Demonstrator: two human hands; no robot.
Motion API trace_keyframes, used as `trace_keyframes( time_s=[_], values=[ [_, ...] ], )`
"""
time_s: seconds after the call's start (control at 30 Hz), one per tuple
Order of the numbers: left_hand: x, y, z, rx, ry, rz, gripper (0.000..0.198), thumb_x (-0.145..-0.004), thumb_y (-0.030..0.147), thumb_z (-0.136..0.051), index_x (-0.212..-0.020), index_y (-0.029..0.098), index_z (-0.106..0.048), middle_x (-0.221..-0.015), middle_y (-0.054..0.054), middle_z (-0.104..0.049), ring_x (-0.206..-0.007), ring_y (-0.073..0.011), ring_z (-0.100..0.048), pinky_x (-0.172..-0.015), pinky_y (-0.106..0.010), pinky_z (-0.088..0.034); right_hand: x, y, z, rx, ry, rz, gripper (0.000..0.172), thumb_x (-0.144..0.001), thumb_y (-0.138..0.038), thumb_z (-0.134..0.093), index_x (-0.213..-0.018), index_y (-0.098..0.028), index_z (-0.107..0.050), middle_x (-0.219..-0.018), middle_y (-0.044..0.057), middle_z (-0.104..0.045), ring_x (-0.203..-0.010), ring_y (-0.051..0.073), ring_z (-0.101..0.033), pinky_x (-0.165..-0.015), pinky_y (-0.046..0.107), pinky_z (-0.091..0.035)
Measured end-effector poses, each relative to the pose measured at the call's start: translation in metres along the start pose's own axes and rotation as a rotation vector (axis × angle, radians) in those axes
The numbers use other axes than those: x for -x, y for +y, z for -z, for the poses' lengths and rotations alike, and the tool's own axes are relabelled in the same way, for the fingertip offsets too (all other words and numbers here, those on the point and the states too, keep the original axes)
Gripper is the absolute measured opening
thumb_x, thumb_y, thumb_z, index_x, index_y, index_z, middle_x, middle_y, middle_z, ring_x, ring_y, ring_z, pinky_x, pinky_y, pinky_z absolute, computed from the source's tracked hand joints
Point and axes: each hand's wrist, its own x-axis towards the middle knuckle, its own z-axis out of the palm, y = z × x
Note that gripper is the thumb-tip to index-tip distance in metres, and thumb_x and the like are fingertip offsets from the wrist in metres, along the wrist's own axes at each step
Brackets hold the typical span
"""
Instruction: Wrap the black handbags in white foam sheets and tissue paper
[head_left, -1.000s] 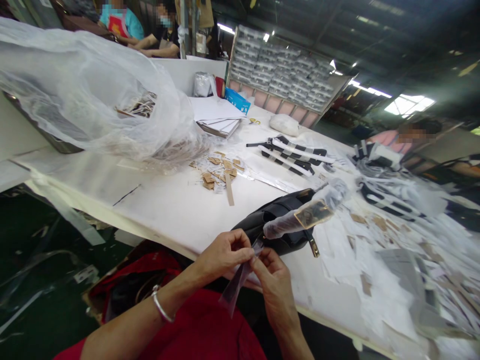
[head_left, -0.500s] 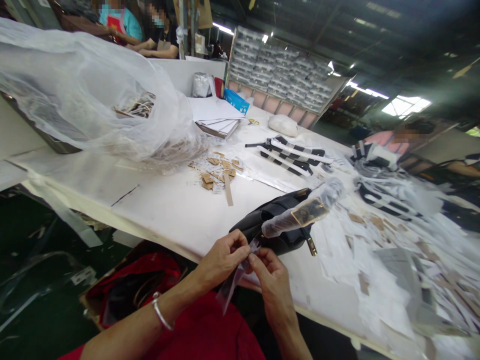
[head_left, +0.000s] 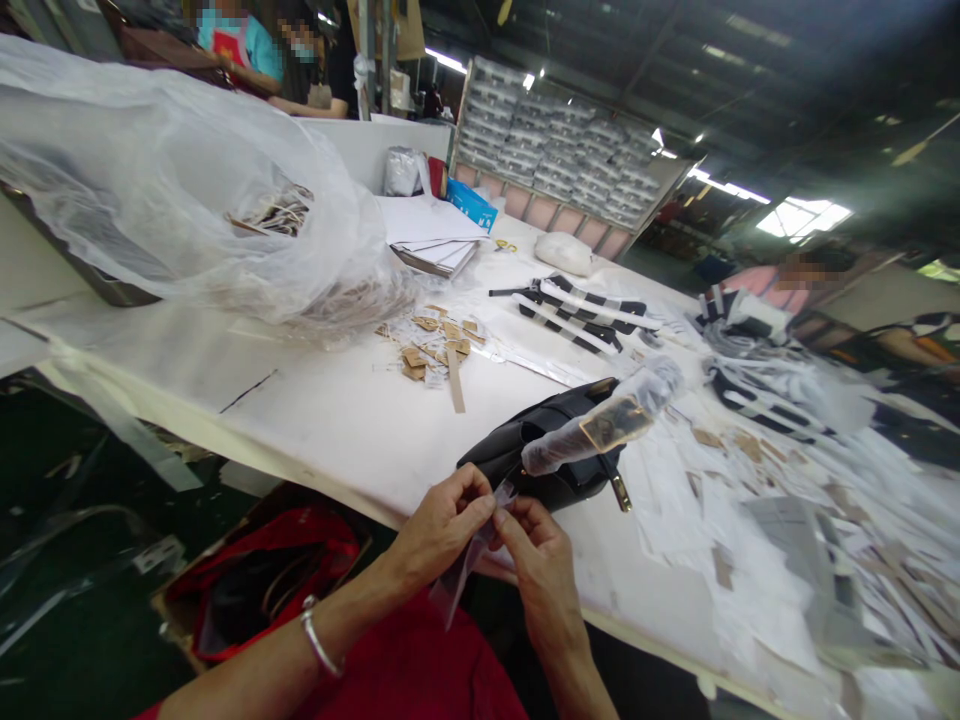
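Note:
My left hand (head_left: 442,525) and my right hand (head_left: 536,560) meet at the near edge of the white table (head_left: 337,420), both pinching a small clear plastic sleeve (head_left: 461,570) that hangs down between them. Just beyond my fingertips lies a black handbag (head_left: 544,450) with gold fittings. A clear plastic-wrapped piece with a gold part (head_left: 607,425) rests on top of the bag. A silver bangle (head_left: 316,640) circles my left wrist.
A big clear plastic bag (head_left: 172,190) over a tray fills the left. Brown tags (head_left: 439,340), a paper stack (head_left: 431,235), wrapped black straps (head_left: 577,305) and scattered papers (head_left: 787,520) cover the table. A red box (head_left: 255,575) sits below. Other people work at the far left and right.
My hands have stayed together on the plastic sleeve, shifting only slightly. The view has drifted a little; the bag has not moved.

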Motion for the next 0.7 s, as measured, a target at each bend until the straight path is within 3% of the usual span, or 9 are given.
trace_keyframes(
  time_s=[0.33, 0.6, 0.7],
  values=[
    [0.002, 0.001, -0.003, -0.022, 0.009, 0.029, 0.022, -0.090, 0.040, -0.053, -0.085, 0.019, -0.052, -0.072, 0.004, -0.052, -0.066, -0.0126, -0.048, -0.063, -0.024, -0.040, 0.001, 0.001, 0.004, 0.002, -0.049, -0.013, 0.034, -0.075, -0.050, -0.074, -0.082, -0.017, -0.066, -0.072, 0.001, -0.064, -0.069, 0.017, -0.059, -0.062, 0.028, -0.051],
    [0.000, 0.018, -0.007, -0.058, 0.055, -0.008, 0.020, -0.085, 0.036, -0.056, -0.081, 0.017, -0.059, -0.073, 0.002, -0.053, -0.070, -0.0138, -0.049, -0.064, -0.023, -0.040, 0.001, -0.008, 0.007, 0.320, -0.042, 0.109, 0.030, -0.080, -0.047, -0.069, -0.071, -0.018, -0.066, -0.068, 0.001, -0.065, -0.067, 0.016, -0.055, -0.064, 0.026, -0.045],
    [-0.003, 0.016, -0.006, -0.002, 0.031, -0.005, 0.022, -0.085, 0.038, -0.058, -0.080, 0.017, -0.059, -0.071, 0.002, -0.052, -0.067, -0.0131, -0.048, -0.063, -0.023, -0.040, 0.002, -0.012, 0.009, 0.284, -0.060, 0.083, 0.031, -0.079, -0.049, -0.069, -0.074, -0.018, -0.067, -0.069, 0.002, -0.066, -0.068, 0.017, -0.058, -0.064, 0.027, -0.047]
  ],
)
